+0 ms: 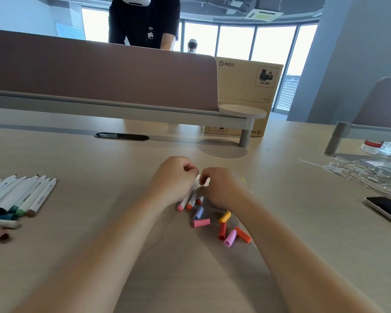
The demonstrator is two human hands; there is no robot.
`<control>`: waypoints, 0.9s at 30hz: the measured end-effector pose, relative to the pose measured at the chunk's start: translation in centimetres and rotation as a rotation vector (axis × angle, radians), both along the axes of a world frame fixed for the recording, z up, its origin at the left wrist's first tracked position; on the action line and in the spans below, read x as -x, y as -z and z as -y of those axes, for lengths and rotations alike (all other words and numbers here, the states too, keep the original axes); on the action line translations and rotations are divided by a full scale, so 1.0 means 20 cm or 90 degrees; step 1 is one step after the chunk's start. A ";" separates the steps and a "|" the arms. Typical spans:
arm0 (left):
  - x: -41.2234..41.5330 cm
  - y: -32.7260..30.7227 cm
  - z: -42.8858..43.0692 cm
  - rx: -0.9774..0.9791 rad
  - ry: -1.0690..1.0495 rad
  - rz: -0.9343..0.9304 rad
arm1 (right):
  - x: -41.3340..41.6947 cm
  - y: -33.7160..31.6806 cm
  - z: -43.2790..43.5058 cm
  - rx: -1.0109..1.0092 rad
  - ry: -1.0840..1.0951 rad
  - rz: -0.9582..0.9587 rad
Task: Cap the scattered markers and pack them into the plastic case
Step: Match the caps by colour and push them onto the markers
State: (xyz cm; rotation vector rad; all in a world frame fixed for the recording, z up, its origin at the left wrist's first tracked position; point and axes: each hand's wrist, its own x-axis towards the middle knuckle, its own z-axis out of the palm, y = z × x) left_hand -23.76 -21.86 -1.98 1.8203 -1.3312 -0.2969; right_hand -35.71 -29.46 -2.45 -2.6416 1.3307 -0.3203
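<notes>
Forearms (pixel 104 256) reach in past loose caps (pixel 224 231), left just below the hands for quick pick-up. L hand (pixel 174 179) curls round three markers (pixel 191 196), bunching them on the desk (pixel 77 154); R hand (pixel 221 188) pinches their top ends, prob. to align them. Case not in view.

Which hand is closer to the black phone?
Right. The right hand pinches the markers mid-table, with the phone off to its right. The left hand grips the same markers from the other side, farther from the phone.

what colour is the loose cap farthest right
That cap is orange; the head view shows it.
</notes>
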 end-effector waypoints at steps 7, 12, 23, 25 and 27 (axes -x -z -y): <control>0.01 -0.01 -0.01 0.013 0.006 0.003 | -0.01 -0.02 -0.03 -0.004 0.013 -0.084; 0.02 -0.02 -0.02 0.013 0.005 0.006 | -0.03 -0.02 -0.03 0.011 0.019 -0.115; 0.12 -0.05 -0.09 -0.113 0.244 0.079 | 0.13 -0.08 0.04 -0.074 0.110 0.092; 0.14 -0.05 -0.08 -0.174 0.325 0.154 | 0.15 -0.07 0.04 -0.089 0.107 0.128; 0.16 -0.04 -0.09 -0.218 0.372 0.198 | 0.15 -0.08 0.02 -0.088 0.091 0.169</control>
